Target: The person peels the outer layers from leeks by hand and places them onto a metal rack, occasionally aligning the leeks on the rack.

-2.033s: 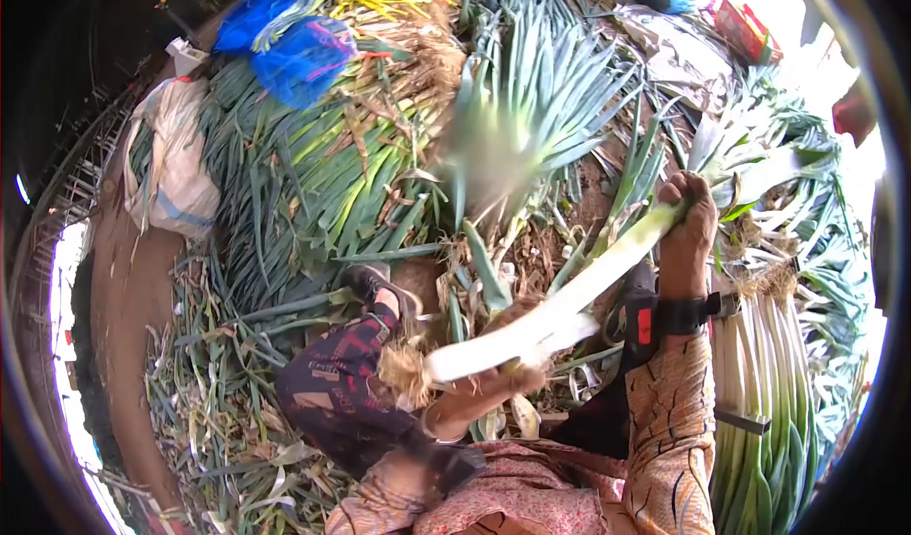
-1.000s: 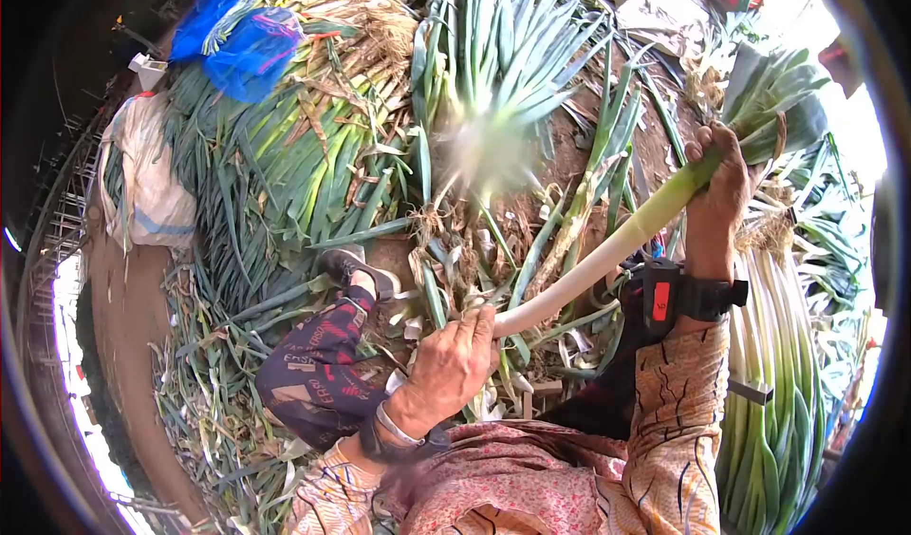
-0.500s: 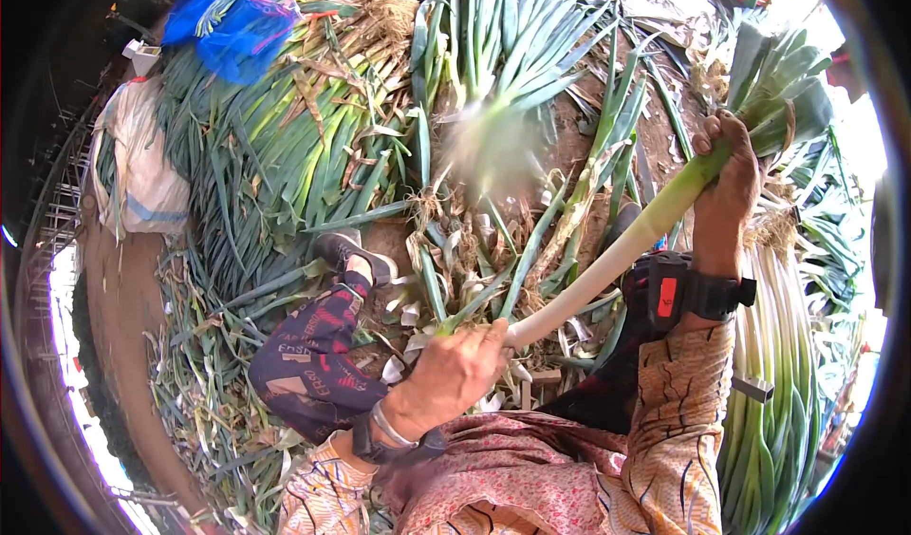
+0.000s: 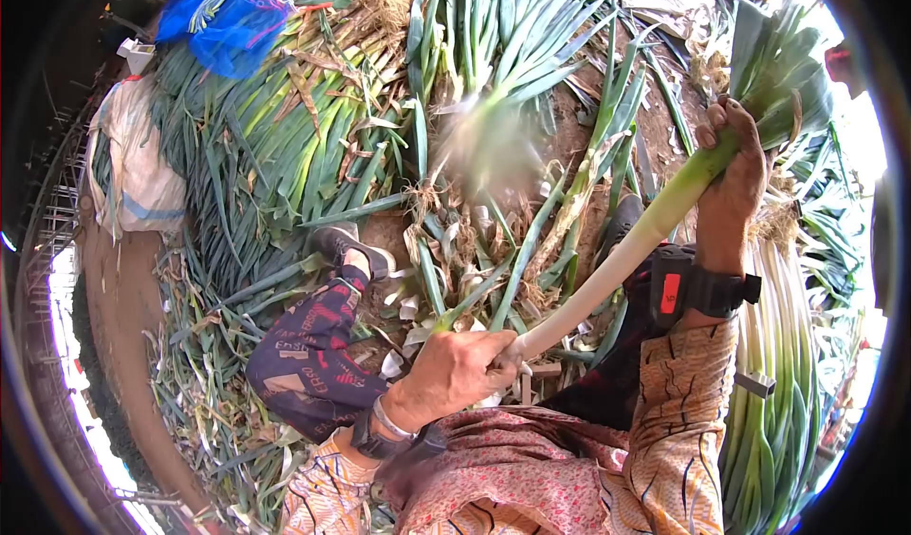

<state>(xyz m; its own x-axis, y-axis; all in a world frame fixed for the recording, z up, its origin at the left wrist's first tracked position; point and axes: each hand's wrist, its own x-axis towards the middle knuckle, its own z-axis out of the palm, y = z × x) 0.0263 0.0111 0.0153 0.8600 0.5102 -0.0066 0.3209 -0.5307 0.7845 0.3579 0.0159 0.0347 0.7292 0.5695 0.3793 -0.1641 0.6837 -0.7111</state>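
Observation:
One long leek (image 4: 607,267) slants across in front of my body, with its white root end low and its green leaves up at the right. My right hand (image 4: 735,167) is wrapped round the pale green part, just below the leaf fan. At the other end, my left hand (image 4: 454,374) has its fingers closed on the white base, hiding the root tip. Beneath the stalk the ground carries loose leaves and peeled scraps (image 4: 474,298). A bundle of white-stemmed leeks (image 4: 773,345) lies beside my right forearm.
Heaped untrimmed leeks (image 4: 256,174) spread at the left, with a blue plastic bag (image 4: 242,32) on top. More leeks (image 4: 503,32) lie ahead. A white sack (image 4: 142,160) stands far left. Near my right forearm is a metal bar end (image 4: 754,383). My shoe (image 4: 351,250) rests among the scraps.
The leek has shifted slightly, its leaf end rising a little. My left hand has moved slightly right and down at the root end. Both hands keep their hold.

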